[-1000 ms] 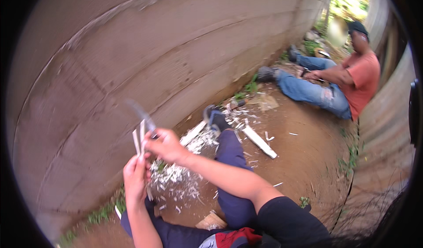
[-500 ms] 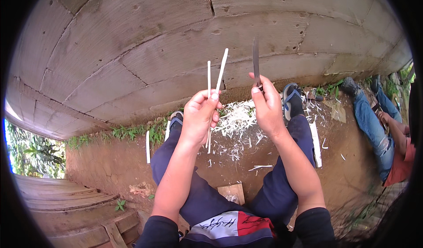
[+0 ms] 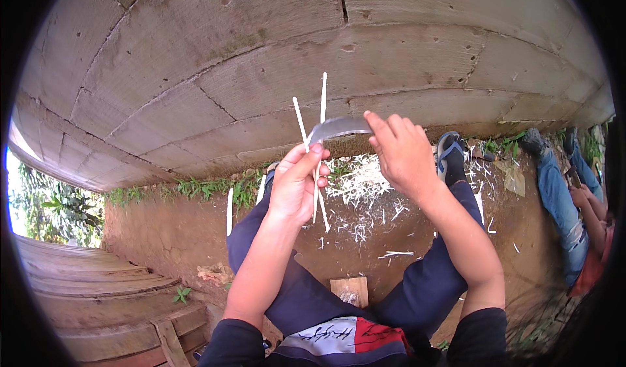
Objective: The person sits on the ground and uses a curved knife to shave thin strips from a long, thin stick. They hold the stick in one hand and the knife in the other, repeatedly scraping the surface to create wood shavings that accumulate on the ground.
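Note:
My left hand (image 3: 297, 183) is closed round two thin, pale wooden sticks (image 3: 323, 96), pinching them between thumb and fingers. They cross at the grip, their upper ends spread apart and their lower ends sticking out beneath the hand. My right hand (image 3: 405, 155) grips a knife; its handle is hidden by the fingers. The curved grey blade (image 3: 342, 127) lies sideways, reaching left to the sticks just above my left thumb. Whether its edge touches the wood I cannot tell.
White shavings (image 3: 362, 181) litter the brown dirt floor between my feet. A concrete block wall (image 3: 274, 73) rises ahead, with grass (image 3: 208, 189) along its base. A small wooden board (image 3: 350, 289) lies between my legs. At the right sits another person in jeans (image 3: 557, 204).
The knife has swung from upright to sideways, its blade now at the sticks. My right hand has turned over. The sticks have shifted from nearly side by side to crossed.

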`<control>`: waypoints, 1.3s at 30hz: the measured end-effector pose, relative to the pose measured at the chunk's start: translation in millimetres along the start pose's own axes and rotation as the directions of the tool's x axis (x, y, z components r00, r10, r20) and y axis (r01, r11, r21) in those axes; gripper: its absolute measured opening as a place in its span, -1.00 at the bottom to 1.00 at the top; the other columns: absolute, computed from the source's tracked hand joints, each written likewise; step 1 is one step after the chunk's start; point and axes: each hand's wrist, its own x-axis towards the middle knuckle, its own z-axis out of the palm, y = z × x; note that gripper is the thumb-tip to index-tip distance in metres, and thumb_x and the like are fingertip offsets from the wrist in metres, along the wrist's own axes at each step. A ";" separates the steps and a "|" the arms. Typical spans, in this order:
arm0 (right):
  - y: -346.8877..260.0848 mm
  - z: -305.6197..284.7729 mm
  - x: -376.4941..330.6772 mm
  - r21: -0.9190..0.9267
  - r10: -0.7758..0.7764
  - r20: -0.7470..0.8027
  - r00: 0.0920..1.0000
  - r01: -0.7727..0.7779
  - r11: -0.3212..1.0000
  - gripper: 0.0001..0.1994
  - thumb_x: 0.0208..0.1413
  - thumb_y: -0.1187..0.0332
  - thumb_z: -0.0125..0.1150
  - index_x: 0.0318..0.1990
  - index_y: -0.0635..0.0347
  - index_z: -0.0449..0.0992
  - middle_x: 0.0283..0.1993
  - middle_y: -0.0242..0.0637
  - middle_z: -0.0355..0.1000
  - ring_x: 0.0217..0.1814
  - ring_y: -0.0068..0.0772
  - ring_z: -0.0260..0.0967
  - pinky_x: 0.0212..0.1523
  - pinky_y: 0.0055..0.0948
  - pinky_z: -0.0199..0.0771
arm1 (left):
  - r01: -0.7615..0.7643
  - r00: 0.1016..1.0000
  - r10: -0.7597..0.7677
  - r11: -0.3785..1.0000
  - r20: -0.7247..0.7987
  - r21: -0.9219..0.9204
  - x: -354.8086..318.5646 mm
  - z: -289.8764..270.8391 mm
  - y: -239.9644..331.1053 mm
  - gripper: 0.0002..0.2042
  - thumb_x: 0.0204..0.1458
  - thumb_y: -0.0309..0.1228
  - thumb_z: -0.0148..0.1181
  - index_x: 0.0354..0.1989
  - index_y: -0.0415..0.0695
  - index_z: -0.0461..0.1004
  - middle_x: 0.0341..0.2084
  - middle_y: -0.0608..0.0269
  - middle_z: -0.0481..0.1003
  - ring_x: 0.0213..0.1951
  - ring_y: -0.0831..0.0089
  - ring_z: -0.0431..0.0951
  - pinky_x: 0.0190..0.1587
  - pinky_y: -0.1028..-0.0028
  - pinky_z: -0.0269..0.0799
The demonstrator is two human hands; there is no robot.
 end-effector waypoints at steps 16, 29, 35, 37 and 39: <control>4.6 -8.8 -12.6 0.143 0.108 -0.046 0.993 -0.101 0.985 -0.28 -0.06 0.55 0.14 0.32 -0.38 0.39 -0.35 -0.31 0.35 -0.49 -0.24 0.47 -0.54 -0.26 0.51 | -0.003 0.985 0.004 1.000 0.171 -0.012 16.3 36.8 -8.0 -0.76 0.32 -0.38 0.05 0.09 -0.18 0.43 -0.32 0.21 0.57 -0.61 0.69 0.42 -0.66 0.71 0.25; -1.3 -27.1 -42.5 0.046 0.093 -0.176 0.980 -0.087 0.995 -0.27 -0.19 0.54 0.20 0.23 -0.39 0.51 -0.40 -0.40 0.35 -0.55 -0.40 0.38 -0.57 -0.40 0.43 | 0.029 0.965 -0.046 0.997 0.257 0.070 -0.7 33.0 -9.4 -0.79 0.27 -0.46 0.09 0.00 -0.25 0.50 -0.33 0.16 0.61 -0.65 0.66 0.43 -0.66 0.69 0.29; -4.1 -26.4 -42.0 0.066 0.159 -0.242 0.957 -0.148 0.987 -0.30 -0.21 0.54 0.19 0.19 -0.39 0.55 -0.40 -0.42 0.38 -0.54 -0.44 0.39 -0.56 -0.44 0.44 | 0.087 0.950 -0.110 0.992 0.294 0.089 -11.2 28.4 -11.3 -0.78 0.29 -0.41 0.09 0.01 -0.26 0.48 -0.32 0.15 0.61 -0.61 0.63 0.46 -0.64 0.68 0.31; -4.4 -23.8 -41.9 0.091 0.167 -0.227 0.960 -0.150 0.985 -0.31 -0.20 0.53 0.20 0.18 -0.38 0.56 -0.40 -0.42 0.38 -0.54 -0.44 0.39 -0.56 -0.43 0.44 | 0.105 0.950 -0.127 0.990 0.284 0.091 -12.3 26.5 -11.9 -0.77 0.29 -0.40 0.10 0.02 -0.27 0.48 -0.32 0.14 0.61 -0.61 0.63 0.46 -0.64 0.68 0.30; -5.9 -21.2 -42.7 0.120 -0.061 -0.216 0.975 0.089 0.989 -0.32 -0.18 0.53 0.20 0.18 -0.36 0.56 -0.40 -0.40 0.38 -0.54 -0.42 0.39 -0.57 -0.42 0.45 | 0.072 0.957 -0.093 0.994 0.275 0.082 -11.9 24.7 -11.2 -0.76 0.29 -0.41 0.09 0.04 -0.27 0.47 -0.32 0.15 0.60 -0.61 0.64 0.46 -0.64 0.68 0.29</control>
